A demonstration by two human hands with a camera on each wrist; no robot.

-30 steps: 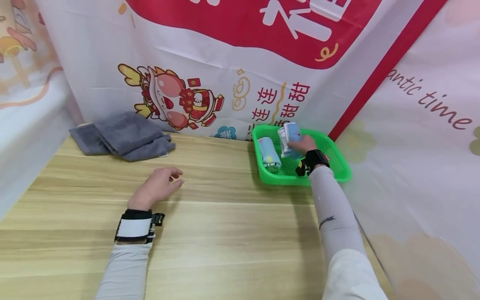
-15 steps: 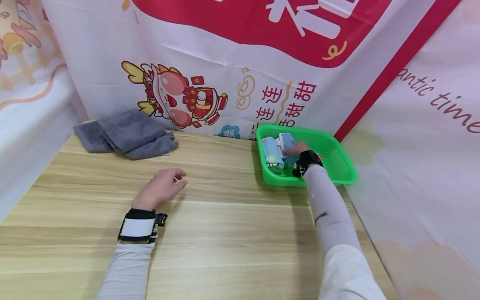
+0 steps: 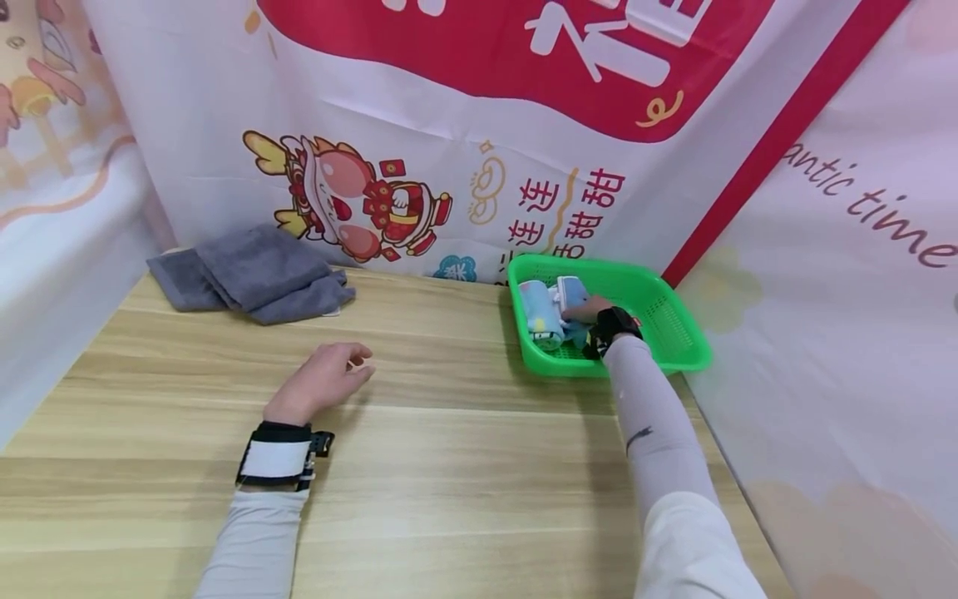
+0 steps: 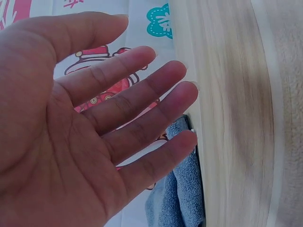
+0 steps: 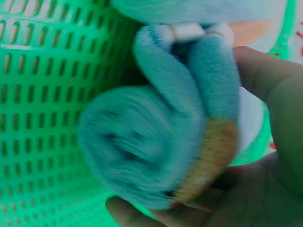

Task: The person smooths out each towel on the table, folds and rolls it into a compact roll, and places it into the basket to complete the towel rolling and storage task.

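Observation:
My right hand (image 3: 590,309) reaches into a green plastic basket (image 3: 580,367) and grips a rolled blue towel (image 3: 572,291). In the right wrist view, the thumb lies along one side of the rolled towel (image 5: 137,137) and the fingers curl under the other. That roll has a yellowish patch, and its spiral end faces the camera. To its left in the basket lies another light blue rolled towel (image 3: 540,313), close alongside. My left hand (image 3: 318,381) hovers over the wooden table, palm turned inward, fingers loosely spread with nothing in them, as the left wrist view confirms.
A folded grey towel (image 3: 262,270) lies at the table's back left, against the printed cloth backdrop (image 3: 419,108). The basket stands at the back right, near the right-hand cloth wall (image 3: 838,333). The wooden table (image 3: 464,482) spans the foreground.
My right hand has lowered the rolled blue towel into the basket and shifted it left, beside the other roll. My left hand has kept its pose over the table.

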